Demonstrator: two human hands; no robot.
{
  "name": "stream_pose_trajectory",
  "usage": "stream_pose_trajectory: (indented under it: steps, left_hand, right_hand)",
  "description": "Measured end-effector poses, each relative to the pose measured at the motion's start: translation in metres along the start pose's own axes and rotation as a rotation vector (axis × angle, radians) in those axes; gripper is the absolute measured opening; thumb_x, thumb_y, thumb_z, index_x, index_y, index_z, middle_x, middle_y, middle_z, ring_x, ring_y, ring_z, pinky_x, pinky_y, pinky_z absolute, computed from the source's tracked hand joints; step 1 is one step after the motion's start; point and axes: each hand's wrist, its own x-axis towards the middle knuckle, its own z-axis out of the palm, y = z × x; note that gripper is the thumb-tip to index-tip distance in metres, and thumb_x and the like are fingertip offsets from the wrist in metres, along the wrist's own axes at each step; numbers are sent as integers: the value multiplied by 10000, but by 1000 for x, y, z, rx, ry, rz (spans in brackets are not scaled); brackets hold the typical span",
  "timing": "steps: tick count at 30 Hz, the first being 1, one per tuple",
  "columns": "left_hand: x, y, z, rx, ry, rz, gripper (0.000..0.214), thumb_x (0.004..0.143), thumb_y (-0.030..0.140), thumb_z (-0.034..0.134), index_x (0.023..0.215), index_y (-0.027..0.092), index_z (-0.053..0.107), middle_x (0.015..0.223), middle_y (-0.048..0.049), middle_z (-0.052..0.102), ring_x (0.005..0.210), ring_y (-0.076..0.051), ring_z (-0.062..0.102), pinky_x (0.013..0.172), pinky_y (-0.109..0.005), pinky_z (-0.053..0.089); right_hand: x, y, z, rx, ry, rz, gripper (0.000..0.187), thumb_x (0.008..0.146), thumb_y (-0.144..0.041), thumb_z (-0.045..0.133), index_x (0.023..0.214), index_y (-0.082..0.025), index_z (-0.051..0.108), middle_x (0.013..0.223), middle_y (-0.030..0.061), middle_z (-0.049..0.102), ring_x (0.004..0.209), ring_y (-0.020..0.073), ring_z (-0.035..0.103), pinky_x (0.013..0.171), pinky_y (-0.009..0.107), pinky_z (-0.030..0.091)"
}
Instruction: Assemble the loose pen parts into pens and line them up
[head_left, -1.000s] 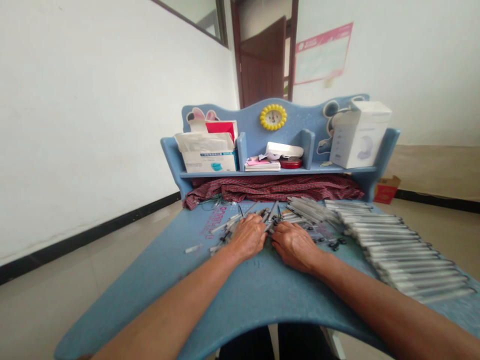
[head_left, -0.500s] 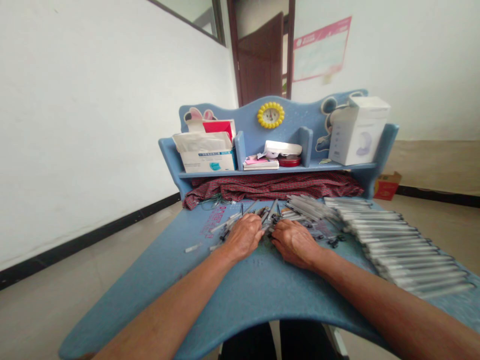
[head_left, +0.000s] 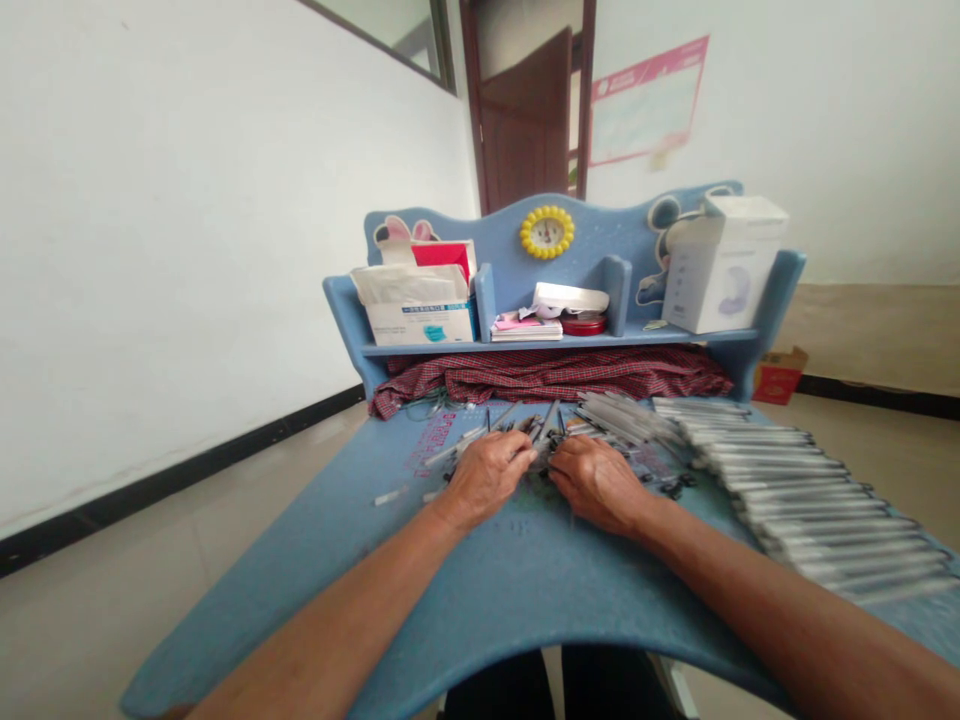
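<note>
My left hand (head_left: 491,470) and my right hand (head_left: 596,478) face each other over a loose heap of pen parts on the blue desk (head_left: 480,590). The fingers of both are curled closed; what is between them is too small and blurred to name. Clear pen barrels (head_left: 461,440) lie by my left hand, and a short translucent piece (head_left: 390,495) rests apart to its left. Small black pen pieces (head_left: 677,486) lie beyond my right wrist. More clear barrels (head_left: 619,415) are bunched behind that hand. A long row of pens (head_left: 810,490) stretches along the right side.
A red checked cloth (head_left: 547,378) lies under the desk's shelf (head_left: 450,350). On the shelf stand a mask box (head_left: 420,320), a red round tin (head_left: 583,326) and a white box (head_left: 724,270). A yellow flower-shaped clock (head_left: 547,232) hangs on the backboard.
The view has shifted slightly, so everything sits a little further right. My hands stay over the heap, their fingers moving only a little.
</note>
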Motion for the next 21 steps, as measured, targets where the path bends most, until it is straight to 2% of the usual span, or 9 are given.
stream_pose_trajectory:
  steps: [9, 16, 21]
  left_hand:
    - [-1, 0, -2, -49, 5, -58, 127, 821, 232, 503, 785, 172, 608, 711, -4, 626, 688, -128, 574, 672, -224, 426]
    - [0, -1, -2, -48, -1, -67, 113, 801, 195, 515, 817, 174, 625, 763, -15, 654, 733, -140, 597, 702, -232, 441]
    - [0, -1, -2, -123, -21, -101, 128, 798, 189, 510, 817, 164, 634, 759, -11, 657, 718, -130, 595, 681, -221, 431]
  right_hand:
    - [2, 4, -3, 65, -36, 28, 304, 893, -242, 385, 809, -167, 667, 868, 77, 670, 842, 172, 576, 746, 255, 377]
    - [1, 5, 0, 100, 16, -15, 317, 897, -243, 385, 749, -175, 658, 783, 53, 657, 778, 153, 569, 706, 241, 364]
    - [3, 9, 2, 145, 106, 18, 259, 879, -221, 414, 826, -167, 661, 810, 56, 660, 798, 152, 568, 707, 231, 360]
